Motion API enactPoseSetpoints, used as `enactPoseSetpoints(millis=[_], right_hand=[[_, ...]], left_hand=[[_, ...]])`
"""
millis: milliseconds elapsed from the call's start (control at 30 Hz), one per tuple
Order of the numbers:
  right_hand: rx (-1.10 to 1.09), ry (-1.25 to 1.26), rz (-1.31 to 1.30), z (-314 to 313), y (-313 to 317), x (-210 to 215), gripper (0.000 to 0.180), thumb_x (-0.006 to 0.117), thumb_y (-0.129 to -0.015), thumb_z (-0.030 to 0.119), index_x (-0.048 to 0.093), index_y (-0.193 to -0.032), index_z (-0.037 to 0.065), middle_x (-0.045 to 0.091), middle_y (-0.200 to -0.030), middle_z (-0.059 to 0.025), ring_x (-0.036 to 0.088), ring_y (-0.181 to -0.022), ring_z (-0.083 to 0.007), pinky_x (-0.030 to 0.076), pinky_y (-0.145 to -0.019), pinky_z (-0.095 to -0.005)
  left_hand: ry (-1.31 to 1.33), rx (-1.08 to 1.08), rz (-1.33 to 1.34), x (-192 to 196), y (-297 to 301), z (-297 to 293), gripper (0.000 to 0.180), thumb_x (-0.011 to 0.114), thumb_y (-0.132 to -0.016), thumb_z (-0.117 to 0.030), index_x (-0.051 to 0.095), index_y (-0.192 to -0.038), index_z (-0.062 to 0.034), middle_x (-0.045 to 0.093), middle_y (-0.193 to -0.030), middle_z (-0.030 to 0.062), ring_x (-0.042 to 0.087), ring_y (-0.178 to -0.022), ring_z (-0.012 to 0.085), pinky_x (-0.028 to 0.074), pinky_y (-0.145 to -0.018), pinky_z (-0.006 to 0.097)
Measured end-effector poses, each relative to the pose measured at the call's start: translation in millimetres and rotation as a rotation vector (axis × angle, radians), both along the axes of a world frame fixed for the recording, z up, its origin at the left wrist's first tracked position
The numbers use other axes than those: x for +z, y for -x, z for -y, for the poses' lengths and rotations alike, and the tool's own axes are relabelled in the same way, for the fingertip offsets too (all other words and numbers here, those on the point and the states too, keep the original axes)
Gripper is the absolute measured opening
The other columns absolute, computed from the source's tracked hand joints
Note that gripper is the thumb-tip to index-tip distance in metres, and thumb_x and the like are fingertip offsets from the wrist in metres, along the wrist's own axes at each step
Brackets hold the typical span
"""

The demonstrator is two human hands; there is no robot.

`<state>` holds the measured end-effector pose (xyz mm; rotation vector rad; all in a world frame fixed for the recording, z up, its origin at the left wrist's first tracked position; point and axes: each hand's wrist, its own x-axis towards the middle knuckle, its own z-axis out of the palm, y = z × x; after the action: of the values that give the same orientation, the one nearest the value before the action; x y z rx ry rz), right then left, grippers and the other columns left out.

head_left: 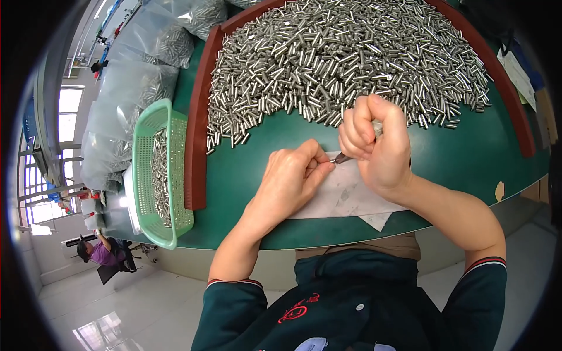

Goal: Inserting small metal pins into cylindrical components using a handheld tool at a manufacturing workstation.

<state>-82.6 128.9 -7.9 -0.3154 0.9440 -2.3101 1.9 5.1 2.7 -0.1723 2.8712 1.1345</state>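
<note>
Pinching a pin point(333, 161) — left hand point(288, 177) palm-down, right hand point(383, 151) fisted round a tool point(343, 158)

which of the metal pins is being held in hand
The pin pinched in the left hand's fingers, at the dark tool tip; those in the heap and green basket lie unheld.

My left hand point(288, 178) pinches toward two o'clock; my right hand point(383, 149) curls fistlike, forearm point(453, 215) pointing to ten.
</note>
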Motion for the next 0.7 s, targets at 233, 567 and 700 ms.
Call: enactPoseSetpoints(millis=[233,567,700], right_hand=[[-0.013,0.03,0.015,-1,-1,0,0.032,0.03,-0.081,0.016,0.029,-0.051,0.007,0.028,-0.046,0.0005,0.022,-0.04,-0.0065,0.019,-0.037,-0.0225],[-0.083,-0.069,-0.132,2,-11,2,0.034,0.032,-0.082,0.017,0.029,-0.05,0.007,0.028,-0.047,0.002,0.023,-0.041,-0.0063,0.019,-0.038,-0.0229],[-0.037,0.009,-0.008,0,-3,2,0.033,0.031,-0.082,0.016,0.029,-0.05,0.007,0.027,-0.046,0.0016,0.022,-0.041,-0.0063,0.019,-0.038,-0.0229]], left_hand=[[-0.014,0.014,-0.007,2,0,-1,0.013,0.063,-0.072,-0.007,0.053,-0.068,0.0007,0.045,-0.046,0.0072,0.04,-0.04,0.0171,0.032,-0.041,0.03],[-0.067,0.044,-0.006,-4,2,-1,0.014,0.064,-0.07,-0.007,0.053,-0.066,0.0006,0.047,-0.046,0.01,0.044,-0.039,0.0222,0.034,-0.042,0.032],[-0.053,0.047,-0.025,-3,1,-1,0.014,0.064,-0.07,-0.007,0.053,-0.066,0.0005,0.047,-0.045,0.0099,0.043,-0.038,0.0222,0.034,-0.042,0.032]])
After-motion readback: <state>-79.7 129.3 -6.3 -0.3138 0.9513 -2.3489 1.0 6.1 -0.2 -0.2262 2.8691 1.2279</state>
